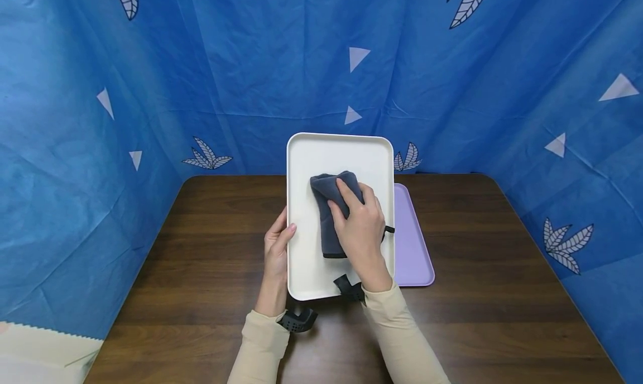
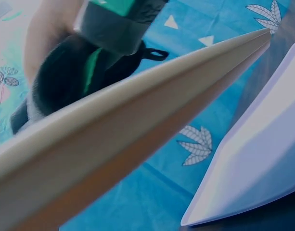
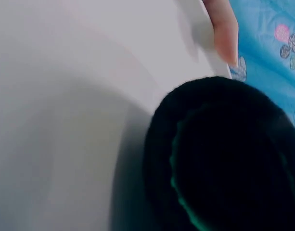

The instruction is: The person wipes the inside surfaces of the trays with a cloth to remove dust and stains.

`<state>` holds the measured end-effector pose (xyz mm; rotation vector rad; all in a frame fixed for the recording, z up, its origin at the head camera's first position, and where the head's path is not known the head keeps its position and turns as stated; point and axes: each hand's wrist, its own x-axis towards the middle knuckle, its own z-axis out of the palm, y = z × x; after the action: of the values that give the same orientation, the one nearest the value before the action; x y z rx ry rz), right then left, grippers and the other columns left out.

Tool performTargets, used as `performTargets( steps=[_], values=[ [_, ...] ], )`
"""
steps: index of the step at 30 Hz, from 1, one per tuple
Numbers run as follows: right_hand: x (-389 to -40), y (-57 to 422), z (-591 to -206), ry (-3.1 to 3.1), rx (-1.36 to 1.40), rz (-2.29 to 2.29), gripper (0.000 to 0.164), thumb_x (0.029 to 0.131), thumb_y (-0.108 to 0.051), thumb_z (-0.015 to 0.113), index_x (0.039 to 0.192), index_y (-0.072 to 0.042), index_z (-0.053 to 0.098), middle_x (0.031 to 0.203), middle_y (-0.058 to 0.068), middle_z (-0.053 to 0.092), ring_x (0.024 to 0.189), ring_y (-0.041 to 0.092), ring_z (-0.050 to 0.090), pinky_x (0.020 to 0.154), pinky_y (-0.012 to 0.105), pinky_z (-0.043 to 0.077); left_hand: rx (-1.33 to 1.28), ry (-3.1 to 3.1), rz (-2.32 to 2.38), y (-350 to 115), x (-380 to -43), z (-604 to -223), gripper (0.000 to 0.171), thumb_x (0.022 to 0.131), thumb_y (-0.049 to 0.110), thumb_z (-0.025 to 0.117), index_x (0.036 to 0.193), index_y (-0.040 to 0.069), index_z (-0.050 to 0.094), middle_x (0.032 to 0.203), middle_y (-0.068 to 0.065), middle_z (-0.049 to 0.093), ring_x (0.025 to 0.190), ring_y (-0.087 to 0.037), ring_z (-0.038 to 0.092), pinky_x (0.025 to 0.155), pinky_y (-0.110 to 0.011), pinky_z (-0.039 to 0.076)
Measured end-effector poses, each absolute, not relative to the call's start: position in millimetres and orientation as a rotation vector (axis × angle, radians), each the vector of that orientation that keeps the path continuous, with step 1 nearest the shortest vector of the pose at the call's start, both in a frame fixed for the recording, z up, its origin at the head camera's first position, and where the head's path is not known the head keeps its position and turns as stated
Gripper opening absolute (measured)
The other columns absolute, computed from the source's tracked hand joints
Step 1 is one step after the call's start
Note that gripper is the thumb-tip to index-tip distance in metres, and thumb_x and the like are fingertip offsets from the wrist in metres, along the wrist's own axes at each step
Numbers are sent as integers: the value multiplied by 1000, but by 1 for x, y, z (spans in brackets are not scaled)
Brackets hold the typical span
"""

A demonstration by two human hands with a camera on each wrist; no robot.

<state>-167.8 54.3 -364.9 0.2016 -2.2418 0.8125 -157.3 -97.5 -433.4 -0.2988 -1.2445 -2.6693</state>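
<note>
A white rectangular tray (image 1: 321,152) is held up off the table, its inner face toward the head camera. My left hand (image 1: 275,247) grips its left edge, thumb over the rim and the other fingers behind. With my right hand (image 1: 363,222) I hold a folded dark grey cloth (image 1: 331,228) against the tray's inner face. The cloth is bunched at the top under the fingertips and hangs flat below. In the left wrist view the tray (image 2: 137,106) appears edge-on, with the cloth (image 2: 60,77) behind it. The cloth (image 3: 224,159) fills much of the right wrist view.
A purple tray (image 1: 414,244) lies on the brown wooden table (image 1: 482,294), partly hidden behind the white one. Blue patterned fabric (image 1: 261,66) hangs around the back and sides. Black camera straps (image 1: 298,320) sit on the wrists.
</note>
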Motion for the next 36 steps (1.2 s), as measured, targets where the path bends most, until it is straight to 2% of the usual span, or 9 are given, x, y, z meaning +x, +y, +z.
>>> performTargets(
  steps=[11,19,26,36],
  values=[
    [-172,82,-371,-2290,43,897,42,86,-21,76,126,-13,68,118,25,61,101,40,62,80,55,53,-301,-1192,-2695,-98,-157,-432,48,96,-7,43,126,22,67,118,3,71,96,-8,70,79,-22,57],
    [-173,95,-376,-2314,-78,933,43,88,-23,74,129,-14,66,120,23,60,102,38,62,78,52,52,-311,-1182,-2696,-100,-156,-431,48,95,-7,43,125,21,68,116,3,71,95,-8,70,78,-22,57],
    [-173,98,-377,-2307,-118,960,44,88,-23,73,130,-13,65,118,23,60,100,38,62,75,51,51,-318,-1181,-2702,-99,-158,-433,46,96,-6,44,128,19,66,118,2,71,97,-9,70,79,-23,57],
    [-172,93,-379,-2303,-131,959,44,88,-24,73,130,-13,64,117,24,60,99,39,61,77,52,50,-335,-1214,-2679,-98,-157,-434,49,95,-7,42,129,19,65,120,2,70,97,-8,70,79,-23,57]
  ],
)
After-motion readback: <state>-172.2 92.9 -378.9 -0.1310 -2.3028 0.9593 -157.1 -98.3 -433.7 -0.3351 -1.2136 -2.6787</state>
